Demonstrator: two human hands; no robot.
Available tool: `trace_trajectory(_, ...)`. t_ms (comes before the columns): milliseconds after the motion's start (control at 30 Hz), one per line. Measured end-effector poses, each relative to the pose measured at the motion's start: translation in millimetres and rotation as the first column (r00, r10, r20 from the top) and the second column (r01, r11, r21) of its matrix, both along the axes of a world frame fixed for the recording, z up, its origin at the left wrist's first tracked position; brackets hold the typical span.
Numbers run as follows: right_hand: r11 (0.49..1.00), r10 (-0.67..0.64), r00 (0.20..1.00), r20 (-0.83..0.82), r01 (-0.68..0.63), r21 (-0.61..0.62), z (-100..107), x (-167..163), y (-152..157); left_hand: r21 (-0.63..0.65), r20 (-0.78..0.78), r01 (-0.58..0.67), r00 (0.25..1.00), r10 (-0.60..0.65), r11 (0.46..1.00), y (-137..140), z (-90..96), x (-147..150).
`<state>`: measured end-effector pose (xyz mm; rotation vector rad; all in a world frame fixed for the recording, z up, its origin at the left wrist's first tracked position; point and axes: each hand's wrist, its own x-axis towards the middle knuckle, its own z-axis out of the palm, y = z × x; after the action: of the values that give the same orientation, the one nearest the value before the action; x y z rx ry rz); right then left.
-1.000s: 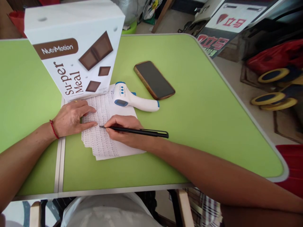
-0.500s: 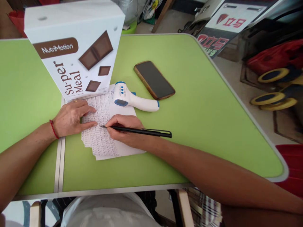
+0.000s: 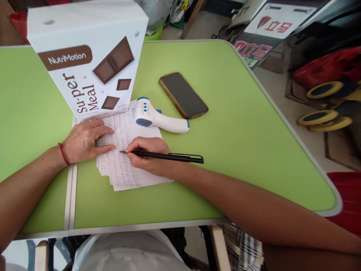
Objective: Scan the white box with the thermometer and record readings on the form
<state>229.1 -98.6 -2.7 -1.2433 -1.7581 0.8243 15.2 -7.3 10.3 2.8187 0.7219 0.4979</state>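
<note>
Table (image 3: 254, 162): green top, pale metal-look edge trim, rounded right-hand corners; metal seam strip (image 3: 71, 199) runs front to back on the left side; stack of handwritten sheets (image 3: 121, 171) lies just right of the seam, fanned at the left edge, dense rows of writing, blank toward the right.

Right hand (image 3: 149, 155) grips a black pen (image 3: 172, 156) near its tip, over the sheets; tip is at the written rows, can't tell if it's touching; left hand (image 3: 87, 140) is relaxed and grasping nothing, fingertips on the sheets' left part, red bracelet (image 3: 63, 153) on the wrist.

White NutriMotion box (image 3: 84, 60) stands upright behind the left hand; white-and-blue infrared thermometer (image 3: 166, 121) lies partly on the sheets, handle out over the green; phone (image 3: 184, 95) lies just beyond it, screen dark.

Room: pale floor (image 3: 194, 28); green tub (image 3: 156, 33) behind the table; sign panel (image 3: 275, 24) with red characters, back right; yellow-rimmed rings (image 3: 324, 90) and red fabric (image 3: 332, 67) off to the right; wooden chair arm (image 3: 221, 248) below the front edge, plaid cloth (image 3: 245, 250) next to it.
</note>
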Motion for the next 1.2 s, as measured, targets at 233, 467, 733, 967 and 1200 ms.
trace_trajectory(233,1.000,-0.012,1.000,0.016,0.012,0.000,0.6,0.2,0.3,0.005,0.004,0.002,1.000,-0.002,1.000,-0.7,0.0,-0.9)
trace_trajectory(467,0.999,-0.019,0.999,0.027,0.018,0.038,1.2,-0.1,0.2,0.012,0.014,0.015,1.000,-0.016,1.000,0.2,1.2,0.1)
trace_trajectory(733,1.000,-0.001,1.000,0.020,0.001,-0.007,1.2,0.8,0.5,-0.002,0.006,0.007,1.000,-0.007,1.000,0.6,0.6,-0.4)
trace_trajectory(967,0.995,-0.047,0.999,-0.001,0.047,-0.092,4.9,-0.2,0.3,-0.006,-0.009,-0.008,1.000,0.008,1.000,0.4,-0.2,-1.1)
trace_trajectory(1200,0.995,-0.054,0.999,0.003,0.054,-0.088,3.8,0.1,0.4,-0.012,-0.022,-0.010,1.000,0.010,1.000,0.4,0.9,0.0)
